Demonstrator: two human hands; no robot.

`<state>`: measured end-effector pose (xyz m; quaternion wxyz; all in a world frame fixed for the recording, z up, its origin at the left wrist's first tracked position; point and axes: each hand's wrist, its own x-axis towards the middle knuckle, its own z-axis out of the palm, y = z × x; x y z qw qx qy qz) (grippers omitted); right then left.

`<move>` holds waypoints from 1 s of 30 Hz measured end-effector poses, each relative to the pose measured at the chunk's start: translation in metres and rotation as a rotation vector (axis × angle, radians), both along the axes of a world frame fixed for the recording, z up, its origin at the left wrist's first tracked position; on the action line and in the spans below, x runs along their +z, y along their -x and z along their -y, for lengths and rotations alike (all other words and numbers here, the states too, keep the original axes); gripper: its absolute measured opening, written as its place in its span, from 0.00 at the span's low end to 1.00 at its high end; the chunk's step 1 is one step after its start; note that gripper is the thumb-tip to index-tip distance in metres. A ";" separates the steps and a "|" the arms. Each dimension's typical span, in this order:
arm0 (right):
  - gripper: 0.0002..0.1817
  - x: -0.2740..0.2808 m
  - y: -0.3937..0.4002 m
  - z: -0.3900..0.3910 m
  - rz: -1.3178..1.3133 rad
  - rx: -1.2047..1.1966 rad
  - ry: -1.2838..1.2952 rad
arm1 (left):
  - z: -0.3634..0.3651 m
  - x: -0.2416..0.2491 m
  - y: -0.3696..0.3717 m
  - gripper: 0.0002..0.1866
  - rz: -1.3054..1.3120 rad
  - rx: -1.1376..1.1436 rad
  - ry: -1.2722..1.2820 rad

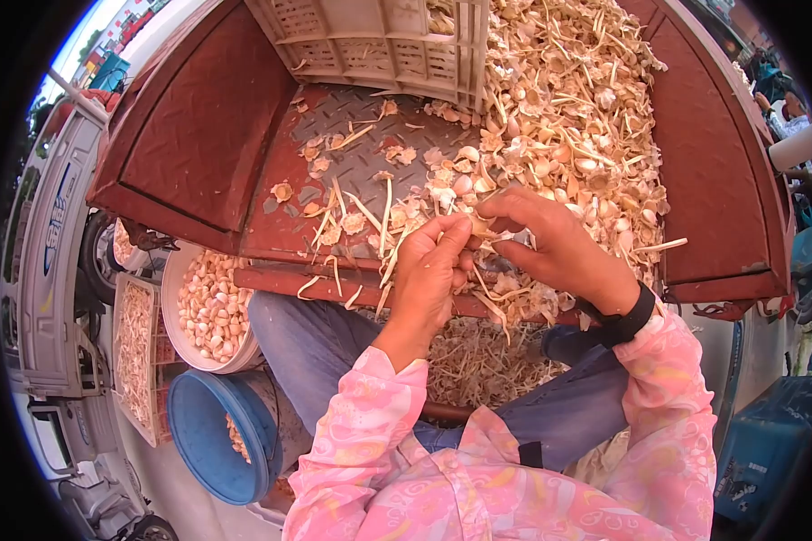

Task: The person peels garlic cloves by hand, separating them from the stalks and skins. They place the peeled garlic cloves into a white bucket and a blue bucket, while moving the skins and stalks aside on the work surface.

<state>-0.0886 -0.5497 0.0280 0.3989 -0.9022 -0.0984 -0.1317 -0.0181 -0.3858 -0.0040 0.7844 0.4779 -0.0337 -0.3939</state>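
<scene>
My left hand (431, 272) is closed, thumb pressed against the forefinger at a small pale garlic clove (484, 229). From the right, my right hand (561, 242) curls in with its fingertips pinching the same piece; fingers partly cover it. Both hands are over the front edge of a red metal cargo bed (280, 252). Just beyond them spreads a heap of loose garlic cloves, papery skins and dry stalks (577, 117). Some stalks (386, 216) lie beside my left hand and hang over the edge.
A pale plastic crate (370, 54) stands tilted on the bed. At lower left are a white bucket (173, 307) of peeled-looking cloves, a blue bucket (182, 424) with a few cloves, and a crate of garlic (135, 352). Stalk litter (487, 361) lies between my knees.
</scene>
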 end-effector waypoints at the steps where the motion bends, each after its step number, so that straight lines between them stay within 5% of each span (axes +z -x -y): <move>1: 0.15 0.001 0.002 0.003 -0.067 -0.019 -0.033 | -0.001 0.001 0.002 0.10 0.002 0.021 0.008; 8: 0.11 0.007 0.007 0.003 -0.101 -0.033 0.036 | -0.006 -0.003 0.012 0.12 0.033 0.050 0.127; 11: 0.11 0.000 0.008 0.003 0.079 -0.069 0.112 | -0.010 -0.002 0.014 0.14 0.069 0.059 0.155; 14: 0.10 0.010 0.009 0.001 -0.089 -0.030 0.007 | -0.012 -0.003 0.016 0.15 0.115 0.028 0.168; 26: 0.07 0.000 0.011 -0.009 -0.018 -0.038 0.102 | -0.009 -0.008 0.022 0.12 0.335 0.070 -0.005; 30: 0.06 0.002 0.013 -0.012 0.071 -0.074 0.244 | -0.015 -0.004 0.023 0.11 0.860 0.030 -0.173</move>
